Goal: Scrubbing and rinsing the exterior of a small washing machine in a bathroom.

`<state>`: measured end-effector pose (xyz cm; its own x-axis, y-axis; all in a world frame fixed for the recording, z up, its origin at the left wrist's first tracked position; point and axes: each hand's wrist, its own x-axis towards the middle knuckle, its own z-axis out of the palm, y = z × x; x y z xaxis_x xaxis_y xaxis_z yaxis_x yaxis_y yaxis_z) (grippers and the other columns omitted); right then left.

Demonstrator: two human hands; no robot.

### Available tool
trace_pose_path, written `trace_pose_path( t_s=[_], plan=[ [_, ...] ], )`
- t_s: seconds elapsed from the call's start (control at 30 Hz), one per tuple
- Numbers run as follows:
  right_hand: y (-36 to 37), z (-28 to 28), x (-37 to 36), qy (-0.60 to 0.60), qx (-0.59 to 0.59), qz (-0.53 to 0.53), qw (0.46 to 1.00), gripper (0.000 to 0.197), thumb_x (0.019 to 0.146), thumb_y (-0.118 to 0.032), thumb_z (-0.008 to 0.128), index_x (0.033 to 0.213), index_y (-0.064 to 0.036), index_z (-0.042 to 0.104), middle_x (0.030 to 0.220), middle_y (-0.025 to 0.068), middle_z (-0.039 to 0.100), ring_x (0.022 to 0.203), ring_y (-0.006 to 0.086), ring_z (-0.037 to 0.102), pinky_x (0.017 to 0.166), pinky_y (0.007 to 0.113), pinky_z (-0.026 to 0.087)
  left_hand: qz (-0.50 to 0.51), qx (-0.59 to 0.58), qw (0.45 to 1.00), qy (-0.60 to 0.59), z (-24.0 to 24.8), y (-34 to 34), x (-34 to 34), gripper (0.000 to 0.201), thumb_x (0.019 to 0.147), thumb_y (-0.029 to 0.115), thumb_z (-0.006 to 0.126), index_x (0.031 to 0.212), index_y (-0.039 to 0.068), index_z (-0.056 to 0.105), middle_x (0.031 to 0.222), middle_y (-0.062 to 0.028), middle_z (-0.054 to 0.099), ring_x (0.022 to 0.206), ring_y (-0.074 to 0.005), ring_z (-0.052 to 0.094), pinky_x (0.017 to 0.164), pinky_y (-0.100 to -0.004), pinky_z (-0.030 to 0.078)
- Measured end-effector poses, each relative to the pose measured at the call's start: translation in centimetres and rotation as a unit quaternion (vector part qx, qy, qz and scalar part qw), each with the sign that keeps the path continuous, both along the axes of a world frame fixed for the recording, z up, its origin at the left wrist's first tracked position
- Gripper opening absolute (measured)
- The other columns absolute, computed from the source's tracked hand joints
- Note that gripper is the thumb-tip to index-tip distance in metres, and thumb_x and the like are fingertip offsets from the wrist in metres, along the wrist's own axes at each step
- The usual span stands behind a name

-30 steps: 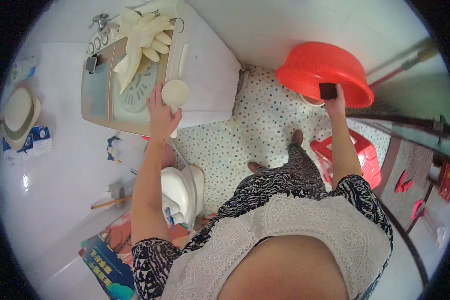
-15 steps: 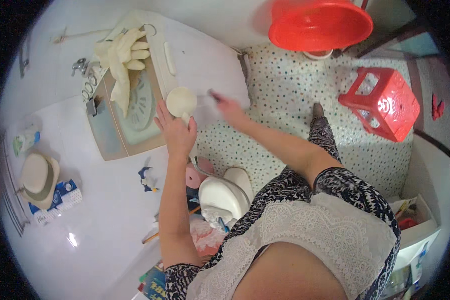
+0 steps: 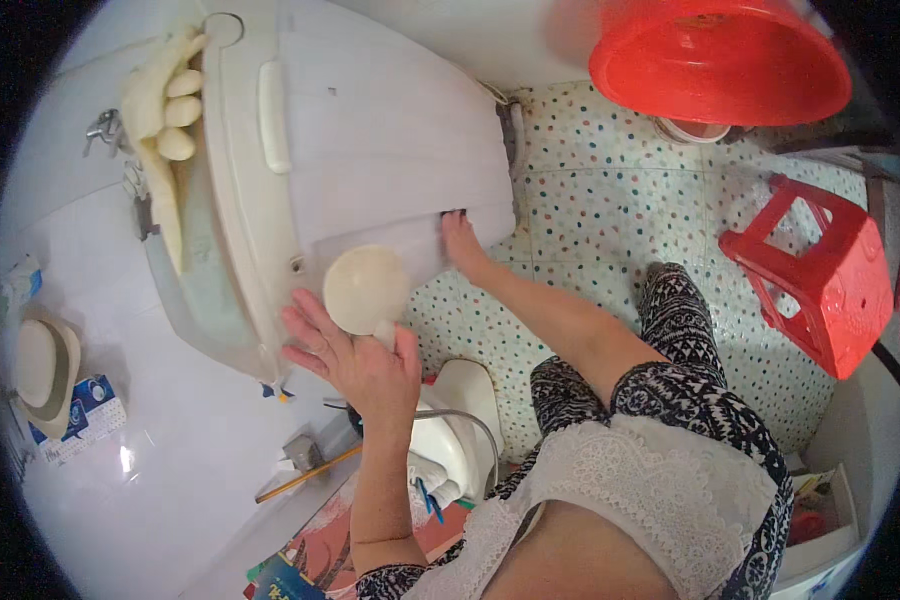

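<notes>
With fingers spread, my left hand holds one cream shower head by its handle near one white washing machine, while my right hand, fingers blurred but together, grips one dark pad at that machine's side

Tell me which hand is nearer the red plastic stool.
Right. The right hand is at the side of the washing machine, left of the red plastic stool; the left hand, holding the showerhead, is farther left.

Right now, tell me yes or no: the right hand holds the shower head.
No, the shower head is in the left hand, while the right hand is at the washer's side.
</notes>
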<state>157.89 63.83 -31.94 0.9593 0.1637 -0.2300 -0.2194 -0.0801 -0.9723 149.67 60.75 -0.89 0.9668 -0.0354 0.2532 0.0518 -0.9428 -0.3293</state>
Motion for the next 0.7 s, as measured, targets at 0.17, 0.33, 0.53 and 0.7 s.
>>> trace_pose_path(
  t_s=[0.17,0.33,0.53,0.7],
  plan=[
    [-1.0,3.2,-3.2,-0.211,0.119,0.034,0.970,0.045,0.087,-0.019,0.039,0.124,0.0073,0.035,0.131,0.0307,0.032,0.123,0.0437,0.030,0.105,0.046,0.024,0.065,0.055,0.996,0.016,-9.9,3.4,1.5,0.033,0.070,0.021,0.060,0.089,-0.006,0.062,0.144,-0.0253,0.019,0.133,-0.0462,0.011,0.104,-0.0604,0.001],
    [1.4,-14.6,-0.6,-0.029,0.032,0.079,0.996,0.054,0.087,-0.024,0.038,0.130,0.0076,0.028,0.133,0.0325,0.028,0.128,0.0427,0.024,0.107,0.045,0.020,0.065,0.103,0.992,-0.018,-18.1,5.6,3.3,0.037,0.070,0.020,0.058,0.096,-0.006,0.060,0.142,-0.0256,0.023,0.132,-0.0463,0.014,0.103,-0.0610,-0.001],
    [6.3,-33.5,3.6,0.251,0.048,-0.138,0.957,0.072,0.085,-0.047,0.038,0.130,0.0083,0.028,0.129,0.0326,0.033,0.122,0.0436,0.031,0.103,0.045,0.026,0.024,0.164,0.980,-0.114,-24.2,6.2,2.5,0.031,0.071,0.018,0.056,0.091,-0.004,0.061,0.141,-0.0235,0.027,0.132,-0.0439,0.017,0.106,-0.0544,0.003],
    [5.2,-41.8,4.1,0.039,-0.074,-0.080,0.993,0.073,0.086,-0.042,0.040,0.131,0.0128,0.022,0.134,0.0337,0.026,0.126,0.0448,0.024,0.107,0.046,0.017,-0.043,0.211,0.967,-0.137,-27.3,4.8,2.5,0.036,0.075,0.023,0.052,0.092,-0.008,0.061,0.139,-0.0258,0.029,0.129,-0.0466,0.020,0.105,-0.0529,0.014]
  ],
)
